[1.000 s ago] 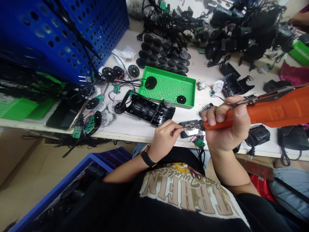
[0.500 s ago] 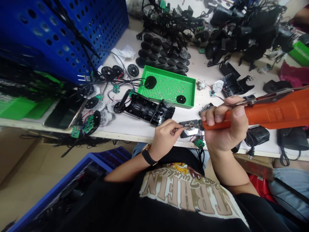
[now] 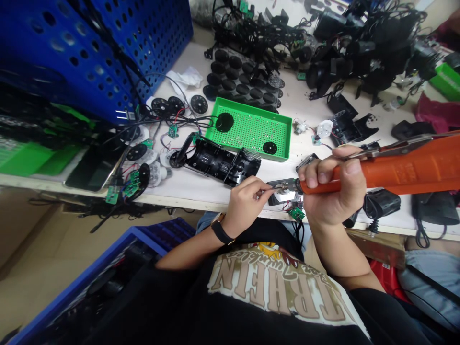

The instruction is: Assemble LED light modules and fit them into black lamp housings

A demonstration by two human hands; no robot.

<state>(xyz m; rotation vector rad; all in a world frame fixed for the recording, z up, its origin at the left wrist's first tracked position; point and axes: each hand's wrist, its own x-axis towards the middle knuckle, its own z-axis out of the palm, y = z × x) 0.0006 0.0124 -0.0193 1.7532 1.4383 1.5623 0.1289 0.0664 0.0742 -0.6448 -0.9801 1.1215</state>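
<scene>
**Head view.** Your right hand (image 3: 334, 191) is closed around the orange electric screwdriver (image 3: 406, 170), fingers wrapped over the barrel, with its tip pointing toward the small black bracket (image 3: 278, 191) at the table's front edge. Your left hand (image 3: 246, 203), with a black-strapped wristwatch (image 3: 221, 232) on the wrist, is nearly closed: thumb and forefinger pinch a thin metal part (image 3: 275, 189) just above the bracket. The part is too small to identify. A green circuit board (image 3: 297, 213) lies just below the bracket, wired to it.

To the left of your hands lies a black plastic housing (image 3: 219, 163). Behind it sits a green perforated tray (image 3: 287, 143) holding two black discs and small screws. Further back are rows of black round parts (image 3: 233, 76) and a heap of wired black assemblies (image 3: 366, 48). A blue perforated crate (image 3: 143, 48) stands at the far left.
</scene>
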